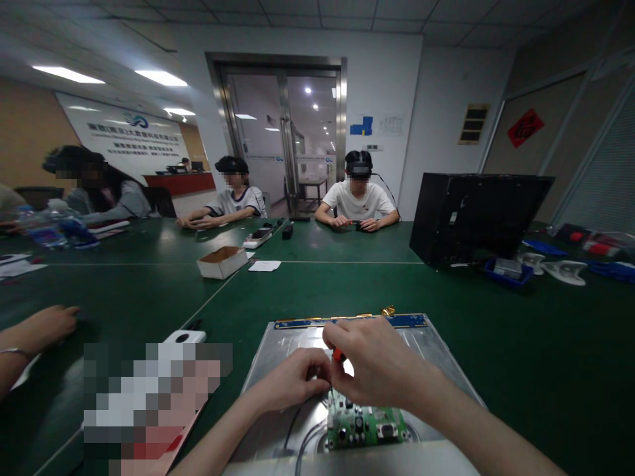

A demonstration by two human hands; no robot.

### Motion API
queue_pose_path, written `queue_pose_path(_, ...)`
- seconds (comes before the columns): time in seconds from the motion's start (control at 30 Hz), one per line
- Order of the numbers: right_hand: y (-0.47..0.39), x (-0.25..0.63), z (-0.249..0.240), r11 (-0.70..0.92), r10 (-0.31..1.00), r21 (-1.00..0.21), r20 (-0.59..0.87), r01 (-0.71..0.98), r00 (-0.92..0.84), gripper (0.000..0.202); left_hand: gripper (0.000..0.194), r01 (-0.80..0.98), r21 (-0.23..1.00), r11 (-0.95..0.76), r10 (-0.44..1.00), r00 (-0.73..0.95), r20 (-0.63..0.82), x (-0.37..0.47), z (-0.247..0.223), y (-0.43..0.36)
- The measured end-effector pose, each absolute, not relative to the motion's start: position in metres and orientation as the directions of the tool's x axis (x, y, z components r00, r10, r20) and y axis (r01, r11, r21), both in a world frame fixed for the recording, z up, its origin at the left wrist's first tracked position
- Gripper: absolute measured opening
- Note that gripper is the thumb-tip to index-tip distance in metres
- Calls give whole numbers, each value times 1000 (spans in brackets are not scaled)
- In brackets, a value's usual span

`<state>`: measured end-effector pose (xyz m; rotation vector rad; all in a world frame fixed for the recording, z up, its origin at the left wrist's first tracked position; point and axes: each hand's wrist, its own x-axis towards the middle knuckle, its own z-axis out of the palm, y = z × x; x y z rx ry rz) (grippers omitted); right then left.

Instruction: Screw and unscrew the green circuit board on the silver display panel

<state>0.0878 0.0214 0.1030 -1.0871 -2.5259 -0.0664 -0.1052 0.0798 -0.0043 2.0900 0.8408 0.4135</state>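
My right hand (pixel 372 360) is closed around a small screwdriver (pixel 338 355) with an orange and black handle; its thin shaft points down toward the green circuit board (pixel 367 423). My left hand (pixel 292 380) is beside it, thumb and fingers pinched together near the shaft's lower end. Whatever those fingertips hold is hidden. Under both hands lies a silver metal panel (pixel 268 360), with the board on its near part. A narrow blue circuit strip (pixel 407 320) runs along the panel's far edge. Dark cables (pixel 302 439) come off the board's left side.
Left of the panel lie a white device and a pinkish sheet (pixel 198 396), partly blurred out. Another person's hand (pixel 52 325) rests farther left. A small open box (pixel 222 262) and white paper (pixel 264 266) lie ahead. A black monitor-like case (pixel 476 218) stands right; people sit across the table.
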Motion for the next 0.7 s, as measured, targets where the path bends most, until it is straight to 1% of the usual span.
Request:
queue_pose_path(0.07,21,87,103,699,686,-98,371,709,-626,7,13,424,793,-438,696,718,0,-105,-3,80)
queue_pose_path(0.2,22,86,102,625,744,-59,347,778,-571,25,11,430,788,-441,688,726,-11,-104,0,79)
queue_pose_path(0.27,23,86,101,573,782,-39,325,818,-532,29,13,435,789,-435,687,726,-22,-105,1,79)
queue_pose_path(0.33,24,85,102,542,803,-31,316,840,-506,27,14,443,789,-425,696,717,-27,-105,1,79)
queue_pose_path(0.43,25,85,102,546,802,-38,313,837,-509,19,11,441,794,-419,698,715,-29,-106,-1,79)
queue_pose_path(0.57,24,83,103,578,788,-90,319,811,-526,9,10,425,800,-424,680,733,-29,-106,-3,80)
queue_pose_path(0.7,22,84,105,625,764,-148,315,766,-562,14,10,418,800,-431,672,741,-25,-105,-4,81)
